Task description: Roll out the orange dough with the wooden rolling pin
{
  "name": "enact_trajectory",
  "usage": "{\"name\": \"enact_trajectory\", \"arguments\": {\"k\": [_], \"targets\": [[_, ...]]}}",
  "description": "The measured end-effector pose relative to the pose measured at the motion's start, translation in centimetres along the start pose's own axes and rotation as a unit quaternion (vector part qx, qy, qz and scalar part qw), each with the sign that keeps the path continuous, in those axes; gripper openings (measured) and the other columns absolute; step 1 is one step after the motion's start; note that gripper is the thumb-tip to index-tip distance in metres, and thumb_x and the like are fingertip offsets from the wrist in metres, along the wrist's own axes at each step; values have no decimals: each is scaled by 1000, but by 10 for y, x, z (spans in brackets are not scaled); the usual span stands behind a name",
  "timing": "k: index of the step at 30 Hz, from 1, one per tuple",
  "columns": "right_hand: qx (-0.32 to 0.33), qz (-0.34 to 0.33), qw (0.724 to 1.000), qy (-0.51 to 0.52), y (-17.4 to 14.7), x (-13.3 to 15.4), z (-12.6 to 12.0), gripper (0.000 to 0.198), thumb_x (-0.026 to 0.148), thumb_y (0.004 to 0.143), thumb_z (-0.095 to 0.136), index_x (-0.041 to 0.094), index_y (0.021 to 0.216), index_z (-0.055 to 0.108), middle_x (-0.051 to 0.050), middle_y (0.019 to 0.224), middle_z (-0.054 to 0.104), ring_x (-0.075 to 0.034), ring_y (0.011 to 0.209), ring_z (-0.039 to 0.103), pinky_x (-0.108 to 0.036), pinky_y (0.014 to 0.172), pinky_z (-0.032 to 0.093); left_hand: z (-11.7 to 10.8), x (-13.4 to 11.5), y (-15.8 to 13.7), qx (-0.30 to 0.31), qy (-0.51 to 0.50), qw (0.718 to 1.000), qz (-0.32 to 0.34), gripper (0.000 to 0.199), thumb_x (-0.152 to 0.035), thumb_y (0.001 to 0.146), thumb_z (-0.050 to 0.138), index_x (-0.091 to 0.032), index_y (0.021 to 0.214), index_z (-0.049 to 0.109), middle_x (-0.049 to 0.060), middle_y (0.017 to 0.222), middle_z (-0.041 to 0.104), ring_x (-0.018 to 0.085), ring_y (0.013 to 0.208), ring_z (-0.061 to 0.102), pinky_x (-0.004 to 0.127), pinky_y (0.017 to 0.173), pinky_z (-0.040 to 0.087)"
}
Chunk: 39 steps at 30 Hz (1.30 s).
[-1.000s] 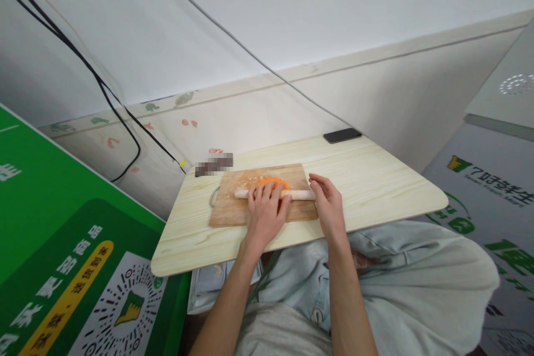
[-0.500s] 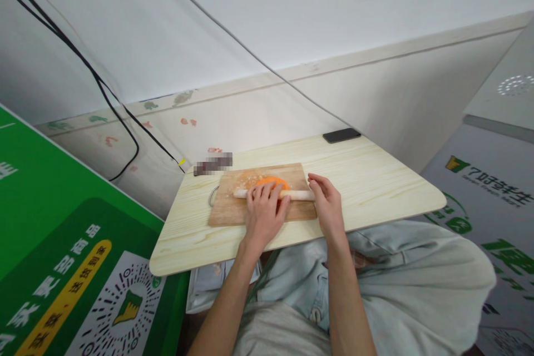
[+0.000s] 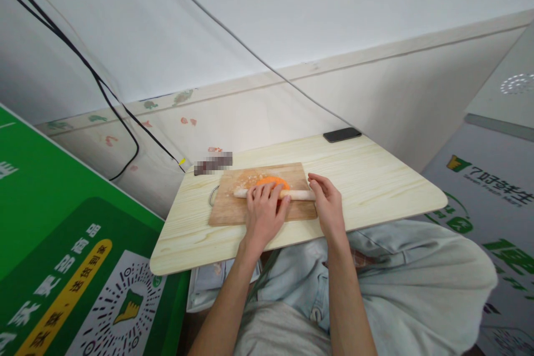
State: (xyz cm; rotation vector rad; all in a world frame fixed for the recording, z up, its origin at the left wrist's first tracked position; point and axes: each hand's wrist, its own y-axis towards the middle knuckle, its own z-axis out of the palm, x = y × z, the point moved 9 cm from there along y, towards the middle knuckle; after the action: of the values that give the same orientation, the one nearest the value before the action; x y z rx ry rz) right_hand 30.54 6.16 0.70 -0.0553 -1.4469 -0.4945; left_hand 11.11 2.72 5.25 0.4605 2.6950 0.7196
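Note:
A pale wooden rolling pin (image 3: 298,195) lies across a flat orange piece of what looks like dough (image 3: 273,181) on a wooden cutting board (image 3: 227,214). My left hand (image 3: 266,208) rests over the pin's middle, its fingers curled across the top and partly covering the orange piece. At the pin's right end, my right hand (image 3: 329,200) grips it between thumb and fingers, just past the board's right edge. Small pale crumbs (image 3: 246,181) are scattered on the board left of the orange piece.
The board lies on a light wood-grain table (image 3: 375,178) against the wall. A black phone (image 3: 342,134) is at the back right corner, a pixelated dark object (image 3: 213,163) at the back left. A green printed panel (image 3: 83,233) stands left. Cables hang along the wall.

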Motion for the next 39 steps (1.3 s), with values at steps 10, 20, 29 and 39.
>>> {"name": "enact_trajectory", "arguments": {"k": [10, 20, 29, 39], "targets": [[4, -1, 1000, 1, 0, 0, 1, 34, 51, 93, 70, 25, 113, 80, -10, 124, 81, -30, 119, 73, -50, 111, 56, -1, -1, 0, 2, 2, 1000, -1, 34, -41, 112, 51, -26, 136, 70, 9, 143, 74, 29, 131, 63, 54, 120, 39], [5, -6, 1000, -1, 0, -1, 1, 36, 53, 94, 70, 24, 113, 80, -11, 124, 81, -30, 119, 73, -50, 110, 56, -1, 0, 0, -1, 9, 1000, -1, 33, -41, 112, 52, -26, 135, 69, 9, 143, 74, 29, 132, 63, 55, 120, 39], [7, -6, 1000, -2, 1, -3, 1, 34, 52, 94, 69, 25, 113, 80, -10, 124, 81, -29, 119, 73, -48, 110, 56, -1, -1, 0, 1, 8, 1000, 0, 34, -42, 112, 52, -26, 137, 69, 9, 144, 74, 30, 132, 63, 55, 120, 39], [1, -4, 1000, 1, 1, -3, 1, 34, 51, 93, 70, 25, 111, 80, -10, 123, 81, -30, 119, 73, -50, 110, 57, -2, 0, 0, -12, -17, 1000, -2, 33, -41, 111, 53, -26, 134, 71, 9, 144, 75, 28, 135, 64, 54, 119, 41]]}}
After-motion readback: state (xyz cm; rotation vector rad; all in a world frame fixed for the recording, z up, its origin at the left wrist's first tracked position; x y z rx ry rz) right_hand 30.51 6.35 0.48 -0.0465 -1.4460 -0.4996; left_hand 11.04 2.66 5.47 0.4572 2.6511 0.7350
